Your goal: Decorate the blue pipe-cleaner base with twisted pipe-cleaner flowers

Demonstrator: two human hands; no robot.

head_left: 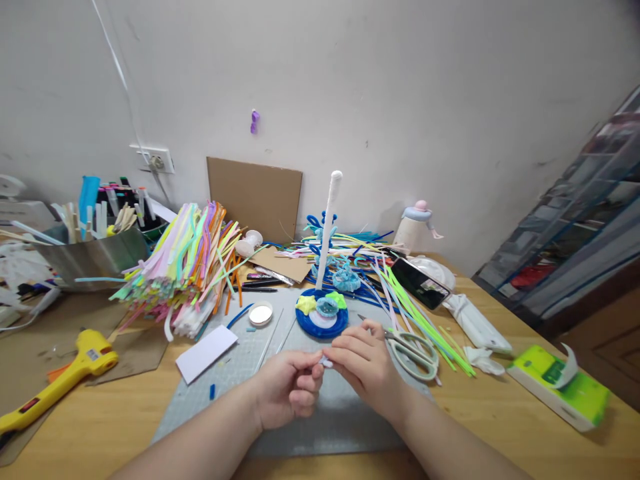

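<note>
Blue fuzzy material covers a round base, from which a white post stands nearly upright; a yellow star, a green piece and a light blue piece already sit around its foot. One small white piece is apart from it, just on the near side, so shaping or placing that bit seems unfinished; what else remains, I cannot tell. The left hand pinches it between thumb and forefinger, other fingers curled; the right hand pinches its right side, fingers bunched together.

Room to move looks best over the near part of the grey mat, whose near edge runs close to the near rim of the desk. Scissors crowd the right hand, with green stems beyond them; leftward, a white card overlaps the mat's left edge.
</note>
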